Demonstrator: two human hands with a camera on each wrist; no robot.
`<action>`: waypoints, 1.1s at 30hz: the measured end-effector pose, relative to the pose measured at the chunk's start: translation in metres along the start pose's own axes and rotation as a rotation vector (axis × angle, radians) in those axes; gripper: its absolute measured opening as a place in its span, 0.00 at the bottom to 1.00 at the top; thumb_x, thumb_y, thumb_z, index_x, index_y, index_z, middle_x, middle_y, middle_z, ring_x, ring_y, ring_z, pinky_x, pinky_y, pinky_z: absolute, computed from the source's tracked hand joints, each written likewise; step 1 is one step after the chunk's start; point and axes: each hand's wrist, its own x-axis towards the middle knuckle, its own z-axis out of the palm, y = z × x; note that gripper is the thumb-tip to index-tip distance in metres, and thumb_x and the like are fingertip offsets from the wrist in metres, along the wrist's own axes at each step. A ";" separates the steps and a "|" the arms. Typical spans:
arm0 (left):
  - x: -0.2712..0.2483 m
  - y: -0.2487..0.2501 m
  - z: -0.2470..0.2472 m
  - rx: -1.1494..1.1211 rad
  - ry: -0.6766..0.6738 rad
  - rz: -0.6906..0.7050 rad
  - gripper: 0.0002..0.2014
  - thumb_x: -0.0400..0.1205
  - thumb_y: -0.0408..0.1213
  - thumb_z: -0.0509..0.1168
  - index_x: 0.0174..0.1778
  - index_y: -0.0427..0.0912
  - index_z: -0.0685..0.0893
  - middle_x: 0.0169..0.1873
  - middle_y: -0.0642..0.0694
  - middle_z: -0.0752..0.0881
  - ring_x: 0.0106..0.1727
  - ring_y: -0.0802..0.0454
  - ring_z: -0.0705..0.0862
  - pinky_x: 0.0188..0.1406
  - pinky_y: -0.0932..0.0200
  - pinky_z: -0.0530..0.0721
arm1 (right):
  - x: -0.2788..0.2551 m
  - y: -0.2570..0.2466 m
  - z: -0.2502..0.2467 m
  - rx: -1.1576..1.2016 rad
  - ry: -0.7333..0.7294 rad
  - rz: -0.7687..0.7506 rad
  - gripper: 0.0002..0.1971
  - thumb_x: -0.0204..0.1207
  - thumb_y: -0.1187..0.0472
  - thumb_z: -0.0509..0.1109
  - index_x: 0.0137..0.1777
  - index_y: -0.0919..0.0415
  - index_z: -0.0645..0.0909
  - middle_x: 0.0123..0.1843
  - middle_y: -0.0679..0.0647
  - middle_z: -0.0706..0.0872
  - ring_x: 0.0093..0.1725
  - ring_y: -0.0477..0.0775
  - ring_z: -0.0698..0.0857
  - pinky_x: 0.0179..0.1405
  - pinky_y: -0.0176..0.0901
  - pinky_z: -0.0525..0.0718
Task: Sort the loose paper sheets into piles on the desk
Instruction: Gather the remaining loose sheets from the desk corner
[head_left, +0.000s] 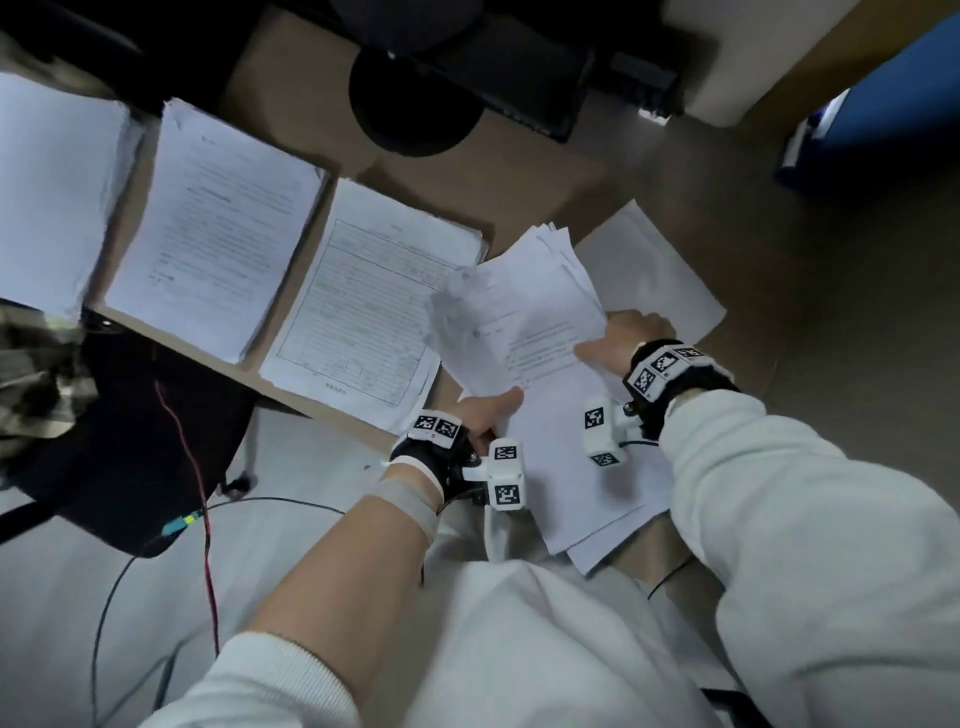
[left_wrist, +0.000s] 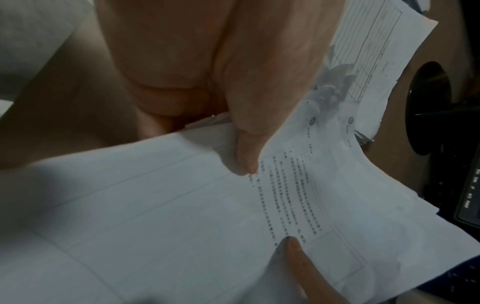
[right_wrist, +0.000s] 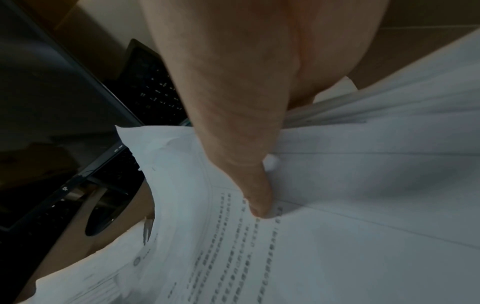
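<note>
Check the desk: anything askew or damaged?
Yes. The held sheets are fanned unevenly, with a crumpled left corner, pinched by left hand and right hand. The form pile overhangs the desk edge. Nothing spilled.

Printed text rows on held sheet (left_wrist: 285, 195), between both thumbs: blurred, unreadable. Ruled form on pile (head_left: 363, 306) left of held sheet: table lines and small print, illegible. Small white lettering on dark monitor bezel (right_wrist: 118, 151) beyond held sheet: too small to read.
</note>
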 end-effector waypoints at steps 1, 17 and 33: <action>0.017 -0.004 -0.003 -0.011 0.030 -0.023 0.13 0.85 0.38 0.69 0.38 0.47 0.72 0.35 0.52 0.76 0.31 0.59 0.79 0.22 0.72 0.80 | 0.000 0.001 0.002 -0.004 -0.009 0.008 0.21 0.74 0.42 0.67 0.61 0.53 0.83 0.60 0.59 0.80 0.71 0.68 0.74 0.75 0.56 0.69; 0.038 0.002 0.005 0.309 -0.050 -0.170 0.37 0.61 0.66 0.77 0.49 0.34 0.87 0.41 0.32 0.89 0.40 0.38 0.86 0.47 0.39 0.86 | 0.001 0.033 0.000 0.138 -0.056 0.108 0.31 0.72 0.39 0.73 0.72 0.52 0.77 0.69 0.61 0.72 0.72 0.69 0.72 0.73 0.59 0.72; 0.045 0.125 0.057 0.609 -0.002 0.416 0.41 0.66 0.69 0.74 0.65 0.39 0.84 0.61 0.39 0.88 0.61 0.41 0.87 0.64 0.46 0.85 | -0.028 0.102 0.009 1.570 0.353 0.440 0.18 0.64 0.57 0.85 0.52 0.59 0.85 0.53 0.55 0.92 0.53 0.61 0.91 0.61 0.63 0.87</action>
